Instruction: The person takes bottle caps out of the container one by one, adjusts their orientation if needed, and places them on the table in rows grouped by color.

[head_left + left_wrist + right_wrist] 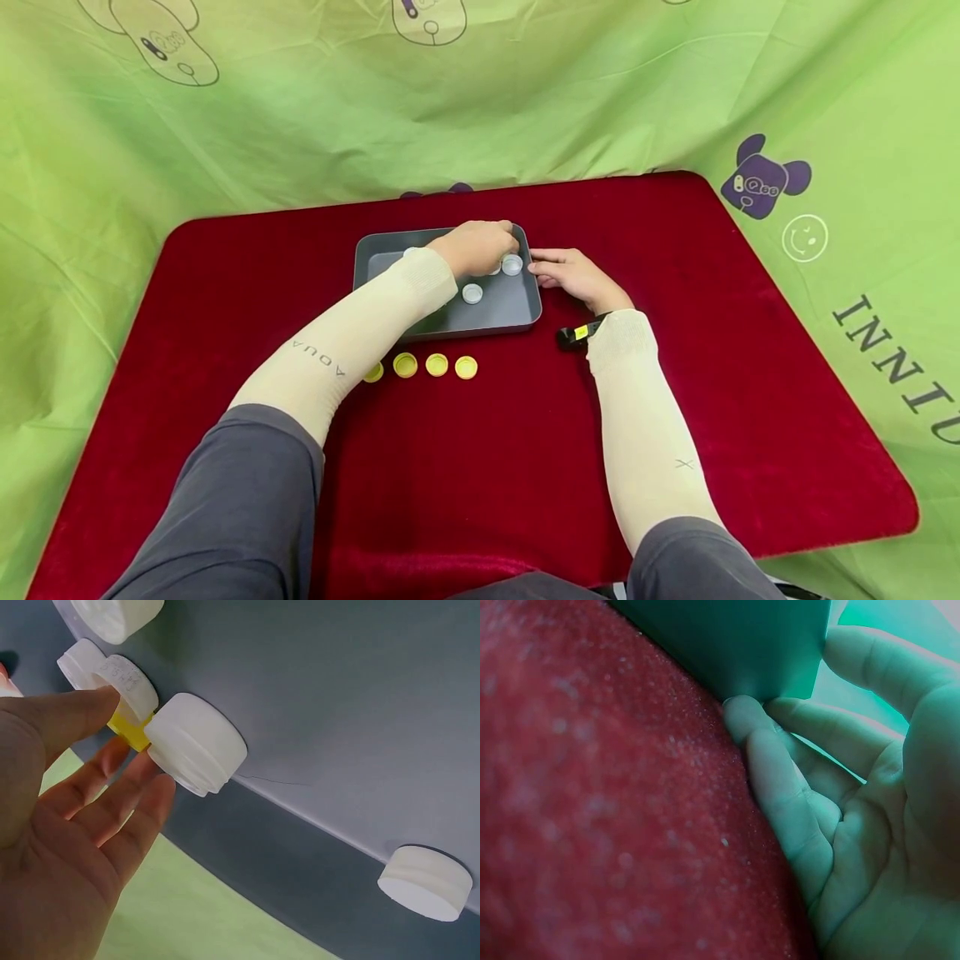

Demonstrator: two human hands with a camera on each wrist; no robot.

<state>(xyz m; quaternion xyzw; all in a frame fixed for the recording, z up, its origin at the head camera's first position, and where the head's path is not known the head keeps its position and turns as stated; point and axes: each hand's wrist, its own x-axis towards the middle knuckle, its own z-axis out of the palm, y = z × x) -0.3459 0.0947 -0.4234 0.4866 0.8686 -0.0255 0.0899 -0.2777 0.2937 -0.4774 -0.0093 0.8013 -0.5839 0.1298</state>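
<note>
My left hand (pixel 477 247) reaches into the far right part of a grey tray (pixel 491 312), palm and fingers showing in the left wrist view. Between its thumb and fingers it pinches a yellow cap (pixel 132 733), partly hidden by the thumb tip. White caps lie close round these fingers: one ribbed white cap (pixel 196 742) right at the fingertips, another with raised marks (pixel 129 681) just behind the thumb. The right hand (pixel 573 277) rests at the tray's right side, its fairly straight fingers (pixel 776 776) touching the outer wall and thumb tip at the rim.
Yellow caps (pixel 437 365) stand in a row on the red cloth (pixel 540 467) before the tray, the leftmost partly behind the left sleeve. A white cap (pixel 472 293) sits mid-tray, another (pixel 512 265) near its right wall. Behind the table hangs a green curtain (pixel 315 108).
</note>
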